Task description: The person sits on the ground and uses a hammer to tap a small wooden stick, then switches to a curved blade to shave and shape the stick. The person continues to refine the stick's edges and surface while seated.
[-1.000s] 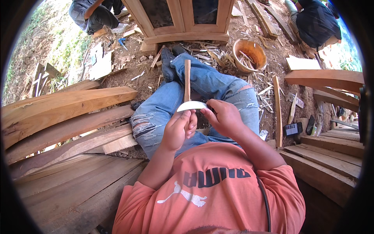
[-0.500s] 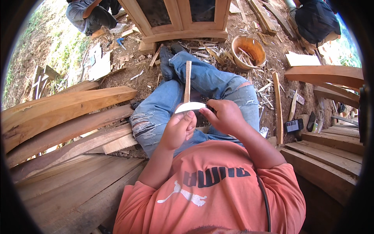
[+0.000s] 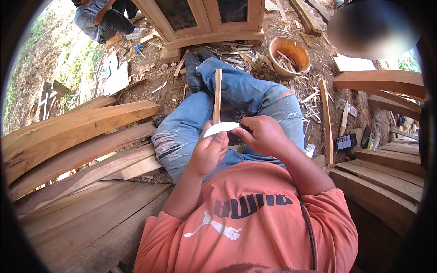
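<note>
My left hand [image 3: 208, 152] is closed around the lower end of a narrow wooden stick [image 3: 218, 93], which points away from me above my lap. Across the stick's near end lies a knife [image 3: 221, 129] with a curved, bright blade. The knife's handle is mostly hidden inside my right hand [image 3: 263, 134], whose fingers are wrapped round it. My left thumb rests against the near edge of the blade, close to its tip. Both hands are held in front of my belly, between my jeans-clad legs [image 3: 182, 118].
Long planks [image 3: 82, 119] lie at the left, and more boards [image 3: 382, 184] at the right. A wooden panelled frame [image 3: 214, 42] stands beyond my feet, beside an orange bucket [image 3: 276, 48] with wood scraps. One person [image 3: 93, 20] sits at the far left. A phone-like device [image 3: 345, 142] lies at the right.
The knife blade has turned and dropped slightly: its dark lower part no longer shows and the whole blade looks bright. Both hands keep their grips, almost in place.
</note>
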Motion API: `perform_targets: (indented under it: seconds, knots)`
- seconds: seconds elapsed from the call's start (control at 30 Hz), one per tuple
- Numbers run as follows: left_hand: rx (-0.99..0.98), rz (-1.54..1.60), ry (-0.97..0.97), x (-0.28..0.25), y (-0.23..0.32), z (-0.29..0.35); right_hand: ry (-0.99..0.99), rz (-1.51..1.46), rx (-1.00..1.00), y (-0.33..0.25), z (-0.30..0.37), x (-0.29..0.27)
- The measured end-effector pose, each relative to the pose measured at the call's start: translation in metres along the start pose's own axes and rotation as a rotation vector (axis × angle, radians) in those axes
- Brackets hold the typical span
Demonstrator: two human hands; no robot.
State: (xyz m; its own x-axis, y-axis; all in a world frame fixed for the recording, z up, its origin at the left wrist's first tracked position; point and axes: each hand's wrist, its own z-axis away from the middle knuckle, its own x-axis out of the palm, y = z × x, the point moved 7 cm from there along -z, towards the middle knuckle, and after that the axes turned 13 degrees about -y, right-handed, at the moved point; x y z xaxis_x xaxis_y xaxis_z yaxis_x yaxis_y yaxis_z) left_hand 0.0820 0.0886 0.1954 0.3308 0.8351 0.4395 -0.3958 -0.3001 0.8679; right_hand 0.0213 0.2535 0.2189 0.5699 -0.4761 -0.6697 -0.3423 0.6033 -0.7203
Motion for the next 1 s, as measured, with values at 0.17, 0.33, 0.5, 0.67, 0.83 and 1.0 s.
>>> perform_targets:
  seconds: [0.17,0.33,0.5,0.67,0.83,1.0]
  knots:
    - [0.071,-0.065,0.041,0.004,0.000,0.000,0.063,-0.020,0.006,0.000,0.003,0.006]
    - [0.064,-0.011,0.058,0.011,-0.002,0.001,0.223,-0.034,-0.029,0.000,0.010,0.006]
    - [0.040,0.114,0.031,0.017,0.006,-0.002,0.325,0.160,-0.121,0.002,0.006,-0.012]
    - [0.073,0.151,-0.042,0.025,0.025,-0.008,0.489,0.330,-0.215,-0.011,0.000,-0.045]
    - [0.089,0.178,-0.044,0.029,0.042,-0.006,0.472,0.357,-0.231,-0.023,-0.004,-0.059]
    - [0.116,0.156,-0.089,0.022,0.046,-0.006,0.477,0.332,-0.209,-0.028,-0.007,-0.060]
